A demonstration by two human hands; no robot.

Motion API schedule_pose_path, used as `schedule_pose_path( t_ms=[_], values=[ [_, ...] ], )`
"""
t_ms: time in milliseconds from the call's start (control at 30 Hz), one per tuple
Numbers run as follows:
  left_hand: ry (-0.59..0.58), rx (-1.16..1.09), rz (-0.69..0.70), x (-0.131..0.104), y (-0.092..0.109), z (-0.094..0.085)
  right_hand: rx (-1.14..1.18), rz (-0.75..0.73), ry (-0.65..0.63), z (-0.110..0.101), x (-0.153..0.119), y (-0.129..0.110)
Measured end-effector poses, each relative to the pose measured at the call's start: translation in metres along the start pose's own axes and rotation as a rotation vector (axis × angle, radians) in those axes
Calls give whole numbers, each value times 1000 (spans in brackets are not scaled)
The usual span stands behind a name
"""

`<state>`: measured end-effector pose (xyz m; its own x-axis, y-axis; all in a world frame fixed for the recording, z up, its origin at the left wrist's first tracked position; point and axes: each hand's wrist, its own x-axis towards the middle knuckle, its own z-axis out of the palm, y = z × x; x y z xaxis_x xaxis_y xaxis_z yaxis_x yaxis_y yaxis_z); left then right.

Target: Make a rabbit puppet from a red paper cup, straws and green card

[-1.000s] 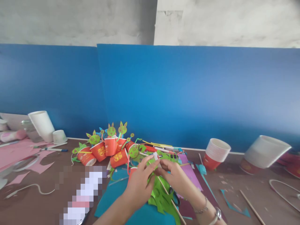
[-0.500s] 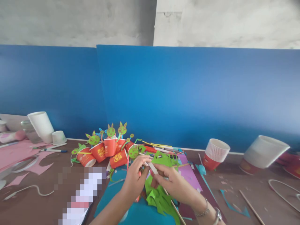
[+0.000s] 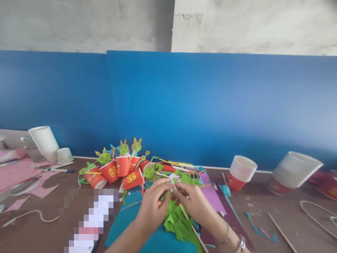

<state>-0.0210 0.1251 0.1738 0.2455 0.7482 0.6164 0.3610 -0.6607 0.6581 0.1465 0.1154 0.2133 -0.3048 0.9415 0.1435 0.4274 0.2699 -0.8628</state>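
Observation:
My left hand [image 3: 155, 199] and my right hand [image 3: 191, 196] meet above the middle of the table. Between their fingertips is a narrow white strip [image 3: 174, 178], bent into a curve; I cannot tell whether it is paper or tape. Both hands pinch it, fingertips nearly touching. Beneath them lie cut-up green paper scraps [image 3: 175, 225] on a blue-green sheet [image 3: 126, 225]. A thin wooden stick [image 3: 197, 234] runs across the scraps, its upper part passing below my right hand. A small orange-red bit shows under my left fingers, mostly hidden.
Red paper cups [image 3: 123, 165] with green animal-face cutouts cluster behind my left hand. A cup stack [image 3: 242, 170] stands right, near a tilted larger stack [image 3: 295, 172]. Pink paper [image 3: 21, 175] lies left, purple paper [image 3: 212, 196] right. A blue partition [image 3: 210, 105] rises behind.
The white strip, straight and flat between the fingers earlier, is now curled into a small loop. My fingertips have drawn closer together around it.

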Motion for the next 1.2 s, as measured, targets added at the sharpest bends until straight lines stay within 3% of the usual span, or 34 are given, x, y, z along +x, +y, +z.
schedule_pose_path(
  t_ms=[233, 467, 733, 900, 1200],
  values=[
    [34, -156, -140, 5, 6, 0, 7, 30, 6, 2, 3, 2],
    [-70, -43, -35, 0, 6, 1, -66, -27, 39, 1, 3, 8],
    [149, -258, -237, 9, 2, 5, -181, -135, 73, 3, 2, 1],
    [149, -322, -305, 8, 1, 6, -195, -129, 72, 6, 0, -2],
    [152, -268, -243, 8, 2, 3, -145, -37, 95, 7, 0, 1]
  ],
)
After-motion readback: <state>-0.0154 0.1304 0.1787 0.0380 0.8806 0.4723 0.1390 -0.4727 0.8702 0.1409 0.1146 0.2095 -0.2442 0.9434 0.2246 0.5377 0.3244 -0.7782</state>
